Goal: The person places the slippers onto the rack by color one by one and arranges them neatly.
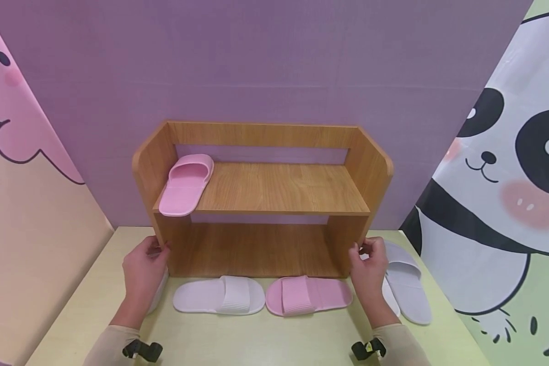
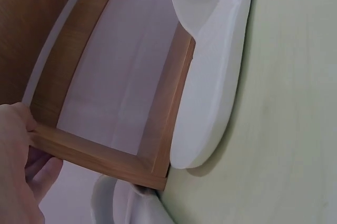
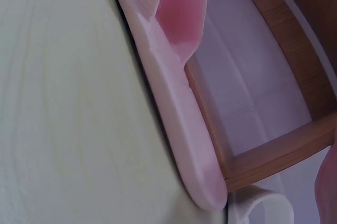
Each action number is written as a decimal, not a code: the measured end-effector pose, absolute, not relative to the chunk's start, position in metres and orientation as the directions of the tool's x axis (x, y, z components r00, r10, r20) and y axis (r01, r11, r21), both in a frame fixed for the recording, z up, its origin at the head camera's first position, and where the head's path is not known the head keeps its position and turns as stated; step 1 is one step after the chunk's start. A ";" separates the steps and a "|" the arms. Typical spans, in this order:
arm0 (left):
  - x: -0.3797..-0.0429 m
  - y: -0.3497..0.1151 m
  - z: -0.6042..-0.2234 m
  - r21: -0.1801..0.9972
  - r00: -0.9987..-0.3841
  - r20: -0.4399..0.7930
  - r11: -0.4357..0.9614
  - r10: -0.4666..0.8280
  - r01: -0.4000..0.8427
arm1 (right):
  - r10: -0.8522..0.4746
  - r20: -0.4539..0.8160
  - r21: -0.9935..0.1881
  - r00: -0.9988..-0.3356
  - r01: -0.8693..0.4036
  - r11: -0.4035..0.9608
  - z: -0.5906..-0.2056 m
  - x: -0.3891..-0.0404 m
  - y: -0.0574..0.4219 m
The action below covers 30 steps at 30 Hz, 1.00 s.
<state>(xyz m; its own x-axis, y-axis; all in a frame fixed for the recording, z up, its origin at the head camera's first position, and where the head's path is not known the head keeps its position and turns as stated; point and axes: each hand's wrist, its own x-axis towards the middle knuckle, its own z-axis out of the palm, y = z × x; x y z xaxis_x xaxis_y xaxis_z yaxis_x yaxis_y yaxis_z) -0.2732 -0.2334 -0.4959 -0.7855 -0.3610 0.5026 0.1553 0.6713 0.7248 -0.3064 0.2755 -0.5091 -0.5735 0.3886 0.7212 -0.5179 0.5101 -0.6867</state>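
A small two-tier wooden shoe rack [image 1: 274, 188] stands at the back of the table. My left hand [image 1: 143, 267] pinches the front edge of its left side panel, thumb and fingers on either side in the left wrist view [image 2: 23, 155]. On the opposite side panel, my right hand [image 1: 369, 265] grips the front edge with curled fingers; only a sliver of it shows in the right wrist view. One pink slipper [image 1: 186, 185] lies at the left end of the upper shelf. Before the rack lie a white slipper [image 1: 218, 296] and another pink slipper [image 1: 308, 296].
Beyond my right hand lie a grey slipper [image 1: 407, 284] and a white one [image 1: 390, 297], partly hidden. A pale slipper [image 1: 159, 290] is mostly covered by my left hand. A purple backdrop [image 1: 265, 61] rises behind the rack, with printed panels at both sides.
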 end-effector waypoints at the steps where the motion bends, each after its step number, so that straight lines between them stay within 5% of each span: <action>1: -0.274 -0.234 -0.496 0.727 -0.792 0.495 0.669 -0.357 0.153 | 0.388 0.714 -0.693 -0.583 -0.510 0.509 -0.512 -0.308 0.278; 13: -0.278 -0.240 -0.497 0.750 -0.822 0.453 0.646 -0.345 0.142 | 0.281 0.598 -0.741 -0.750 -0.385 0.550 -0.503 -0.291 0.300; 22: -0.280 -0.240 -0.499 0.740 -0.822 0.463 0.655 -0.331 0.153 | 0.293 0.339 -0.841 -0.894 -0.148 0.521 -0.512 -0.261 0.296; 30: -0.281 -0.242 -0.498 0.735 -0.816 0.475 0.658 -0.330 0.161 | -0.075 0.314 -0.650 -0.946 -0.272 0.710 -0.525 -0.245 0.296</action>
